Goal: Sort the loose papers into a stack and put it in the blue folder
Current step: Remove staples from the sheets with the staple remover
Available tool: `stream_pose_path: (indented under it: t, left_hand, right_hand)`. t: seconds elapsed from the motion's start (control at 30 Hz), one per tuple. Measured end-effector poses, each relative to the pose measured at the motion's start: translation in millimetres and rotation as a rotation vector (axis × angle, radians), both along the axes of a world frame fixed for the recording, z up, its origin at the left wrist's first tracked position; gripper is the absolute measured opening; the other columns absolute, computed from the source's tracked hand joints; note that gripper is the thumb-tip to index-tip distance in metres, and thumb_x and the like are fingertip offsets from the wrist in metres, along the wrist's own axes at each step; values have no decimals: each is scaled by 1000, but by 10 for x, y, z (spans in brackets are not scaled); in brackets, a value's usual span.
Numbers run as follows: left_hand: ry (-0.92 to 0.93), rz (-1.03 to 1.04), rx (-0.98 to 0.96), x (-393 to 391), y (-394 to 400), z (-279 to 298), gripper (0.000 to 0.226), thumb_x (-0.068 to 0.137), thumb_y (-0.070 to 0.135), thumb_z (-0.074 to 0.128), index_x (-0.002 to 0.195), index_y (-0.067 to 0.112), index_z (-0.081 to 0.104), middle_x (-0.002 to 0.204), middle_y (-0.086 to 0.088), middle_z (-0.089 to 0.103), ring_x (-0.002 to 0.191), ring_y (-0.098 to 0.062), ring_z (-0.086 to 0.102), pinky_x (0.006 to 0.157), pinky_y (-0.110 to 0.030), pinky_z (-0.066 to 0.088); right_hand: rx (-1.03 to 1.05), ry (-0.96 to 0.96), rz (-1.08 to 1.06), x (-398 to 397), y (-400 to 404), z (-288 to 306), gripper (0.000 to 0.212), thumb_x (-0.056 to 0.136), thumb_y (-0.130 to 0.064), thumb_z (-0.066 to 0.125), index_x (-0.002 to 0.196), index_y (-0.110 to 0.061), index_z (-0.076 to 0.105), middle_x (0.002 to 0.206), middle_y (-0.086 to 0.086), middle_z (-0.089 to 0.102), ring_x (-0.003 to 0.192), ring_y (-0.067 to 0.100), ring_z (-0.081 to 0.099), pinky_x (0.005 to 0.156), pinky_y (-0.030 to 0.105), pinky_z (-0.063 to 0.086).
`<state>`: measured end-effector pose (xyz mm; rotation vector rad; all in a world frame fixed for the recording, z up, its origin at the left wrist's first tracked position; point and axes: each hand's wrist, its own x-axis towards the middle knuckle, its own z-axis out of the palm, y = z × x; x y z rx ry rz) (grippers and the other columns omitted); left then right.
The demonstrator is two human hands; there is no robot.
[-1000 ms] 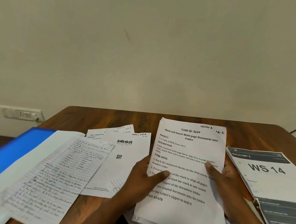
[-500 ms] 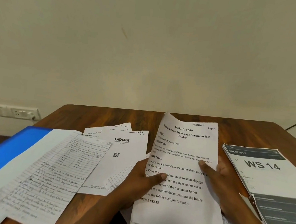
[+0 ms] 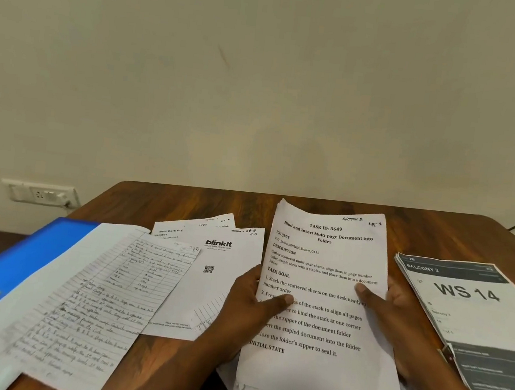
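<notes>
Both hands hold a half-gathered stack of papers upright-tilted over the bench, with loose sheets not yet collected.

I see my left hand point(image 3: 249, 305) and right hand point(image 3: 396, 317) each curled round a side edge of the white printed paper stack point(image 3: 318, 296), thumbs on its face; its long axis runs away from me, title end toward the wall, top left corner curling. My worry is that the uneven lower sheets slip out if I tap too loosely, or that the corner creases. The lined handwritten sheet point(image 3: 96, 298) lies partly over the open blue plastic folder point(image 3: 20, 265) at my left, and the white blinkit receipt sheet point(image 3: 208, 285) and the grey WS 14 printout pile point(image 3: 474, 328) on the brown wooden bench point(image 3: 217, 203) could be forgotten.
</notes>
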<state>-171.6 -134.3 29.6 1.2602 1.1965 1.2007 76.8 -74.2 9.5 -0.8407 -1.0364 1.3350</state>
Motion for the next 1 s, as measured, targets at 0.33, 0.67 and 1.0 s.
stream_pose_path:
  t: [0.33,0.67,1.0]
  left_hand:
    - [948,638,109,-474,101,40,60,89,61,71,138,29,57,135,5,65,126,-18,58,103,-40,46]
    - [1254,303,-16,-413,107,-20,80,94,83,30,148,26,44,145,5,61,140,-20,51,125,-56,19]
    - [1168,505,62,-480,107,6,52,104,49,52,151,27,47,142,3,63,128,-20,58,114,-42,37]
  right_hand:
    - [-47,-92,-53,33,-19,-4,68,67,-45,95,123,-16,69,124,12,76,114,38,72,103,58,52]
    - [-71,-98,-55,93,53,-82,31,98,-1,61,127,-10,66,126,14,74,118,40,69,109,66,46]
    - [-47,-74,-46,68,22,-56,50,79,-23,75,128,-14,67,126,12,75,117,38,71,108,64,47]
